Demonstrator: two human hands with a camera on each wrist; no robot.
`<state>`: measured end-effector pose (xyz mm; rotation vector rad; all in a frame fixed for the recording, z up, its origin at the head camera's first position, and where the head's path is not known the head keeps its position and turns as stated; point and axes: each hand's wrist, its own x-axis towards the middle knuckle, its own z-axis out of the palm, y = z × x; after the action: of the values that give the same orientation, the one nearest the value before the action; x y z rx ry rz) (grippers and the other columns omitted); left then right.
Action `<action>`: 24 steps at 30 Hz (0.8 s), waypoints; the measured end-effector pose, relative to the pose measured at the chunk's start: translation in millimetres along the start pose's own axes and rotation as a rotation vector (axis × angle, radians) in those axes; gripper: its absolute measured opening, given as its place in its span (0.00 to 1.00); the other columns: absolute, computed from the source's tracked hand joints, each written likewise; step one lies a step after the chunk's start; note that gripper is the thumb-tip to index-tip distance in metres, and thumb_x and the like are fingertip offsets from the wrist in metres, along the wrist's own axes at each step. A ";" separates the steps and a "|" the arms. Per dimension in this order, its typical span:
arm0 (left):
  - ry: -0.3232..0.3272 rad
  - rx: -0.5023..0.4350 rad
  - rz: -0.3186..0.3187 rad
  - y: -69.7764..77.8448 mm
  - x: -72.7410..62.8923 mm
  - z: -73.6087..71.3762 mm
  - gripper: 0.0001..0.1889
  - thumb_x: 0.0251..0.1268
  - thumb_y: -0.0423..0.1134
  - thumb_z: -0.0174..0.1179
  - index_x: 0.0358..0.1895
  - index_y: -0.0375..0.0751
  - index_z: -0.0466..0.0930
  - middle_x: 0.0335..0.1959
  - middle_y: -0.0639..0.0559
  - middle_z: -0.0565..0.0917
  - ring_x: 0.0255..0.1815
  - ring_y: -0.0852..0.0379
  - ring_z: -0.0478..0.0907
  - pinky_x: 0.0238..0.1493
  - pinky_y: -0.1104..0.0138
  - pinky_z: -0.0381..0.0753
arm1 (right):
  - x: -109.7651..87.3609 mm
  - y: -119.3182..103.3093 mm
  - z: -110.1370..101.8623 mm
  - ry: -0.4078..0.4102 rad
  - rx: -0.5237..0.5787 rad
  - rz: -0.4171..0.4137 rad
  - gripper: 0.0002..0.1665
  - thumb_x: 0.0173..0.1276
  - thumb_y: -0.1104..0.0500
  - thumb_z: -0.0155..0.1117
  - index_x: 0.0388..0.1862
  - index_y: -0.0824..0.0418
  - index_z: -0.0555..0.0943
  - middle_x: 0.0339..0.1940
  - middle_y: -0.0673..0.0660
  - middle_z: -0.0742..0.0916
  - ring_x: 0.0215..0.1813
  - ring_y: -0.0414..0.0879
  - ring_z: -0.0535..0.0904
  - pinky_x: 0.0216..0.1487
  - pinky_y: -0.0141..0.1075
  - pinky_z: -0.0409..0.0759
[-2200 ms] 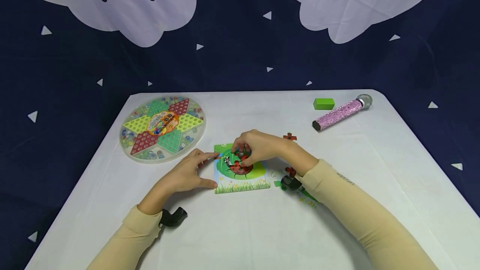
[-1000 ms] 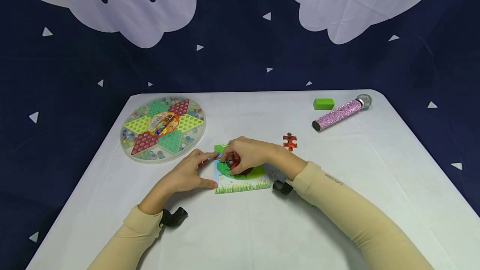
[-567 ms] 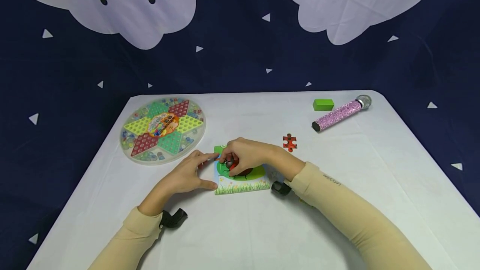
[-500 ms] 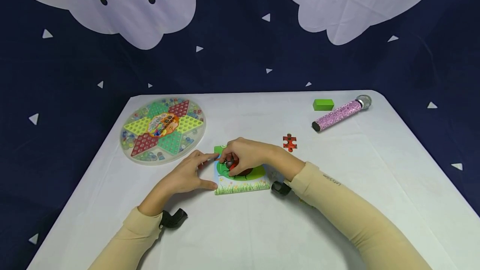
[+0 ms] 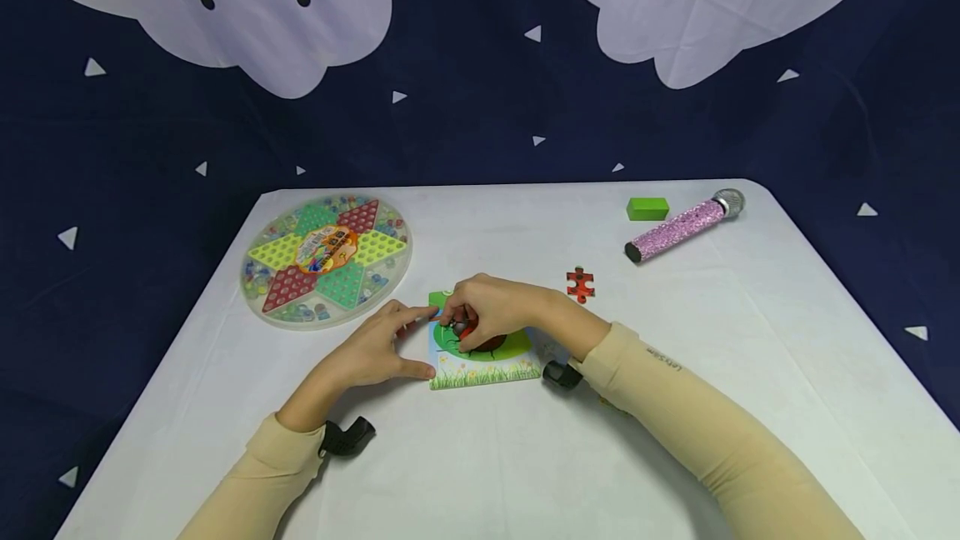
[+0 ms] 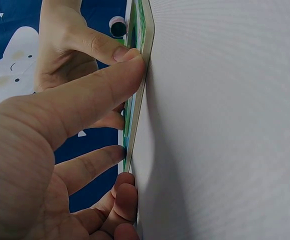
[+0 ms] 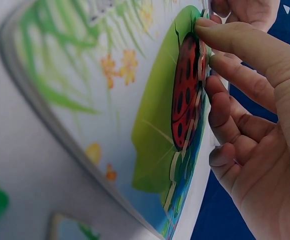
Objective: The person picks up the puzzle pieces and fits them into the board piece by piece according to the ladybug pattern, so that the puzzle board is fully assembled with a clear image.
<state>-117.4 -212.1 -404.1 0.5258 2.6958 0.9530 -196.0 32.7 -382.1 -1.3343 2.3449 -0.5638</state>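
Note:
A ladybug jigsaw board (image 5: pixel 487 375) lies on the white table. My left hand (image 5: pixel 367 352) is at its left edge, thumb at the near corner and index finger higher up, both extended against the border. The left wrist view shows that thumb (image 6: pixel 102 90) along the board's rim. My right hand (image 5: pixel 498 307) bends over the picture and pinches a red puzzle piece (image 5: pixel 468 328) at the ladybug's front end, thumb and fingertips low over the board. In the right wrist view the spotted body (image 7: pixel 185 97) is in view, with raised piece edges beside it; the fingers partly cover the held piece.
A loose red puzzle piece (image 5: pixel 580 284) lies behind the right forearm; other pieces are mostly hidden under that sleeve. At the back left is a round Chinese checkers board (image 5: pixel 326 261) with marbles. A green block (image 5: pixel 647 208) and a pink glitter microphone (image 5: pixel 678 229) lie back right.
Over the first second or so, my right hand moves left and slightly nearer over the board with the puzzle piece, then stays nearly still. My left hand keeps its place at the edge.

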 end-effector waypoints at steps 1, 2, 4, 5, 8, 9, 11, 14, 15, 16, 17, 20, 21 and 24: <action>0.000 -0.002 -0.002 0.1 0.1 0.3 0.48 0.50 0.47 0.86 0.78 0.43 0.75 0.50 0.46 0.77 0.48 0.53 0.72 0.53 0.58 0.73 | -0.2 -0.1 -0.3 -0.001 0.001 0.000 0.25 0.65 0.52 0.83 0.59 0.56 0.89 0.47 0.50 0.87 0.46 0.38 0.79 0.51 0.31 0.80; -0.002 -0.001 0.001 0.2 0.2 0.5 0.48 0.50 0.47 0.86 0.78 0.43 0.75 0.50 0.46 0.77 0.48 0.53 0.72 0.53 0.58 0.73 | -0.3 -0.2 -0.5 -0.003 0.004 -0.001 0.25 0.65 0.52 0.83 0.59 0.56 0.89 0.47 0.50 0.87 0.46 0.38 0.79 0.50 0.31 0.80; -0.004 -0.003 -0.004 0.3 0.3 1.0 0.48 0.50 0.47 0.86 0.78 0.43 0.75 0.50 0.46 0.77 0.48 0.53 0.72 0.53 0.58 0.73 | -0.8 -0.6 -0.9 -0.005 0.009 -0.002 0.24 0.65 0.52 0.83 0.59 0.57 0.89 0.47 0.50 0.87 0.45 0.38 0.79 0.50 0.30 0.80; -0.004 -0.005 -0.004 0.4 0.3 1.1 0.49 0.50 0.47 0.86 0.78 0.43 0.75 0.49 0.46 0.77 0.48 0.53 0.71 0.53 0.58 0.73 | -0.8 -0.5 -0.8 -0.005 0.010 -0.004 0.24 0.65 0.53 0.83 0.59 0.57 0.89 0.47 0.50 0.87 0.45 0.38 0.79 0.49 0.30 0.80; -0.006 -0.005 -0.002 0.8 0.1 0.6 0.48 0.51 0.47 0.86 0.78 0.43 0.74 0.49 0.46 0.76 0.47 0.54 0.71 0.51 0.59 0.72 | -0.8 -0.5 -0.6 -0.004 0.009 -0.006 0.24 0.65 0.53 0.83 0.58 0.57 0.89 0.47 0.51 0.88 0.46 0.38 0.79 0.50 0.30 0.80; -0.006 -0.006 -0.007 0.9 -0.1 0.4 0.48 0.51 0.47 0.86 0.78 0.43 0.74 0.49 0.46 0.76 0.47 0.54 0.70 0.51 0.59 0.72 | -0.8 -0.5 -0.4 -0.003 0.008 -0.007 0.24 0.65 0.53 0.83 0.58 0.57 0.90 0.48 0.51 0.88 0.46 0.38 0.79 0.50 0.30 0.80; -0.006 -0.006 -0.008 0.9 -0.5 -0.1 0.48 0.51 0.46 0.86 0.78 0.43 0.74 0.49 0.46 0.76 0.47 0.54 0.70 0.50 0.59 0.72 | -0.4 -0.5 -0.3 -0.003 0.006 -0.007 0.24 0.65 0.53 0.83 0.58 0.57 0.90 0.48 0.51 0.88 0.47 0.38 0.80 0.51 0.31 0.80; -0.005 -0.003 -0.006 0.4 -0.4 0.0 0.48 0.51 0.47 0.86 0.78 0.43 0.74 0.49 0.46 0.76 0.47 0.54 0.70 0.50 0.59 0.72 | 0.1 -0.8 -0.7 -0.008 0.001 -0.003 0.23 0.65 0.53 0.83 0.58 0.56 0.90 0.48 0.50 0.87 0.48 0.39 0.80 0.52 0.32 0.81; -0.005 -0.003 -0.006 0.2 -0.3 0.1 0.48 0.51 0.47 0.86 0.78 0.43 0.74 0.49 0.46 0.76 0.47 0.54 0.70 0.50 0.59 0.72 | 0.3 -1.1 -1.0 -0.010 0.000 -0.001 0.23 0.65 0.53 0.83 0.58 0.56 0.90 0.48 0.50 0.87 0.48 0.39 0.80 0.52 0.32 0.81; -0.004 -0.003 -0.006 0.0 -0.2 0.2 0.48 0.51 0.47 0.86 0.78 0.43 0.74 0.49 0.46 0.76 0.47 0.54 0.70 0.50 0.59 0.72 | 0.7 -1.4 -1.3 -0.011 -0.001 0.000 0.23 0.65 0.53 0.83 0.58 0.56 0.90 0.47 0.50 0.87 0.48 0.39 0.80 0.53 0.33 0.81; -0.004 -0.002 -0.005 -0.3 0.2 0.3 0.48 0.51 0.47 0.86 0.78 0.43 0.74 0.49 0.46 0.76 0.47 0.54 0.70 0.50 0.59 0.72 | 1.0 -1.8 -1.6 -0.012 -0.002 0.001 0.23 0.65 0.53 0.84 0.57 0.56 0.90 0.47 0.50 0.87 0.47 0.39 0.80 0.53 0.33 0.81; -0.004 -0.003 -0.007 -0.4 0.3 0.3 0.48 0.51 0.47 0.86 0.78 0.43 0.74 0.49 0.46 0.76 0.47 0.53 0.70 0.50 0.59 0.71 | 1.3 -3.1 -2.9 -0.016 0.000 0.001 0.23 0.64 0.53 0.84 0.57 0.57 0.91 0.46 0.50 0.87 0.47 0.40 0.80 0.53 0.34 0.81; -0.004 -0.003 -0.009 -0.4 0.5 0.3 0.48 0.51 0.47 0.86 0.78 0.43 0.74 0.49 0.46 0.76 0.47 0.53 0.70 0.50 0.60 0.71 | 1.2 -3.3 -3.2 -0.016 -0.002 0.000 0.23 0.64 0.54 0.84 0.57 0.57 0.91 0.46 0.50 0.87 0.47 0.39 0.80 0.53 0.33 0.81; -0.003 0.000 -0.010 -0.7 0.8 0.5 0.48 0.51 0.47 0.86 0.78 0.44 0.74 0.50 0.46 0.77 0.47 0.53 0.70 0.50 0.59 0.72 | 1.2 -4.1 -3.4 -0.016 -0.005 0.000 0.23 0.64 0.54 0.84 0.57 0.57 0.91 0.46 0.50 0.87 0.47 0.40 0.80 0.53 0.34 0.81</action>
<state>-118.1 -212.0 -405.1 0.5130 2.6926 0.9490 -195.4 30.3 -377.3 -1.3359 2.3358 -0.5456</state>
